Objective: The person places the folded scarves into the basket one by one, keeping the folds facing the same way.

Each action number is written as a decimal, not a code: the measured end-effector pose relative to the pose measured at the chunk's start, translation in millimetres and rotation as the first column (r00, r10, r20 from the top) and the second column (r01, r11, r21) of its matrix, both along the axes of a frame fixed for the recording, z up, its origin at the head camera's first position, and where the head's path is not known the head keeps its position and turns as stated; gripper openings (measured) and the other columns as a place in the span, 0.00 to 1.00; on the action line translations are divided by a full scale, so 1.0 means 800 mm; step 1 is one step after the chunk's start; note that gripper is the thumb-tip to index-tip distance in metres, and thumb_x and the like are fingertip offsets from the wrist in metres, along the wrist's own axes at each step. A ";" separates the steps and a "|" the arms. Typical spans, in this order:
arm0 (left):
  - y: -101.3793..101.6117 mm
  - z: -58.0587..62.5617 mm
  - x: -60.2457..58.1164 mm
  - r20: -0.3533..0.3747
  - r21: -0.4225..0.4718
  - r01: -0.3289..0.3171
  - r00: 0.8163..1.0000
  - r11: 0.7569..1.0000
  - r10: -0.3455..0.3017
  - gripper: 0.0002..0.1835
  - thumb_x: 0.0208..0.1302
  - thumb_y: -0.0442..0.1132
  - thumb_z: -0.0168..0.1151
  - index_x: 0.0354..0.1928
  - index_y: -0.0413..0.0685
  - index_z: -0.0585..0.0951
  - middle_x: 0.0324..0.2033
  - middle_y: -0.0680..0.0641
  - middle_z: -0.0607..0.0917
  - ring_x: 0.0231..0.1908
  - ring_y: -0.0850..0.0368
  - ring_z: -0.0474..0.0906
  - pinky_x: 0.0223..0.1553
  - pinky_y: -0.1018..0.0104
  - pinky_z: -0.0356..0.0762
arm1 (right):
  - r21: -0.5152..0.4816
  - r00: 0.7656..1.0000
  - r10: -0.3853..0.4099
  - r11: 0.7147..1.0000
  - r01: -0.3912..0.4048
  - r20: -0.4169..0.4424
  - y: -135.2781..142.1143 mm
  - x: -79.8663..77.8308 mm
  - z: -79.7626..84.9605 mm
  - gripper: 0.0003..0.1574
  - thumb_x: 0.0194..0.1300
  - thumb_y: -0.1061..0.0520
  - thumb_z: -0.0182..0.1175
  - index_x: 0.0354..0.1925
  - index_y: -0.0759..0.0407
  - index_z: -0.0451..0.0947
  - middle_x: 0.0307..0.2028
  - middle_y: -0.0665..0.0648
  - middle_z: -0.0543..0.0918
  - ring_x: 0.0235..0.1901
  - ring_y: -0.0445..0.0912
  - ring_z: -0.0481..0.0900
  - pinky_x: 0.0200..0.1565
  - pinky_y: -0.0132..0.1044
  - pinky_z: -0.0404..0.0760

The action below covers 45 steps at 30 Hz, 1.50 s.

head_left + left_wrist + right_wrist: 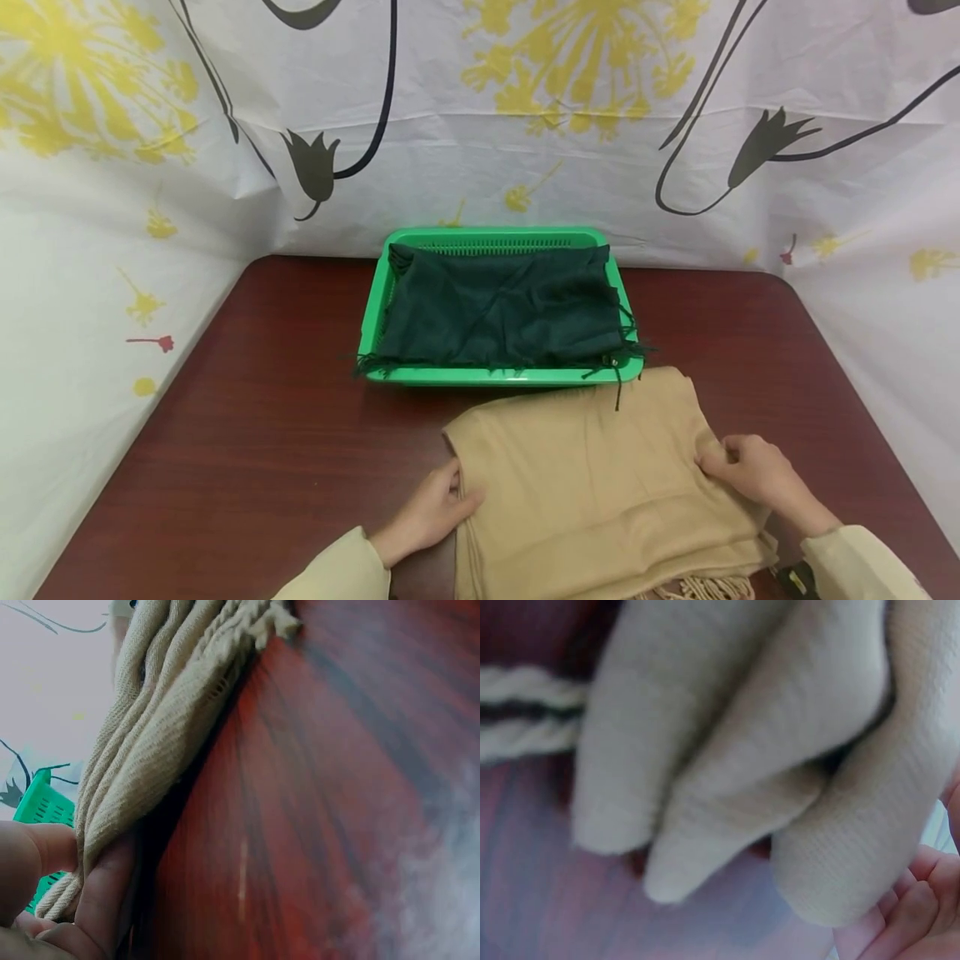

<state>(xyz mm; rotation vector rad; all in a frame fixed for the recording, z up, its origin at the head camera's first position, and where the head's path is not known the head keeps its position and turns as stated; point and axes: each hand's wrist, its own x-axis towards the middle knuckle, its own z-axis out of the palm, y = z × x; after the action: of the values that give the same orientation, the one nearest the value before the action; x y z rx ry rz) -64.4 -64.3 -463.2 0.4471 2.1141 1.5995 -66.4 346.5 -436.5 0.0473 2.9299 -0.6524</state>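
A tan scarf [577, 475], folded into several layers with fringe at its near edge, spans between my two hands. My left hand [435, 508] pinches its left edge, thumb on top and fingers beneath; the left wrist view shows the stacked layers of the scarf [150, 742] between thumb and fingers. On the opposite edge my right hand [750, 471] grips the cloth, its fingers partly hidden. Close up in the right wrist view, thick folds of the scarf [840, 787] stand beside the curled fingers [922, 907].
A green plastic basket [513, 377] stands at the back of the dark red table [262, 433]. Inside lies a folded dark green fringed scarf [502, 308], its tassels hanging over the rim. A patterned white cloth [480, 167] surrounds the table. A small dark object [797, 579] lies by the right sleeve.
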 end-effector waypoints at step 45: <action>-0.027 -0.002 -0.015 0.040 -0.013 -0.216 0.975 0.976 0.217 0.24 0.61 0.38 0.55 0.54 0.28 0.65 0.39 0.39 0.78 0.28 0.53 0.79 0.28 0.66 0.76 | -0.146 0.995 -0.088 0.986 0.081 -0.042 -0.034 0.048 -0.015 0.11 0.51 0.54 0.63 0.26 0.61 0.73 0.17 0.50 0.72 0.15 0.37 0.65 0.19 0.31 0.66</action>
<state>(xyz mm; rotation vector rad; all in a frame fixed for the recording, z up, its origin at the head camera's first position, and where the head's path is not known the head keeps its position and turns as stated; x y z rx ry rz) -76.1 -85.6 -464.8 0.1828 2.1997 1.7007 -28.1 319.4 -448.5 0.1429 2.9307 -0.8880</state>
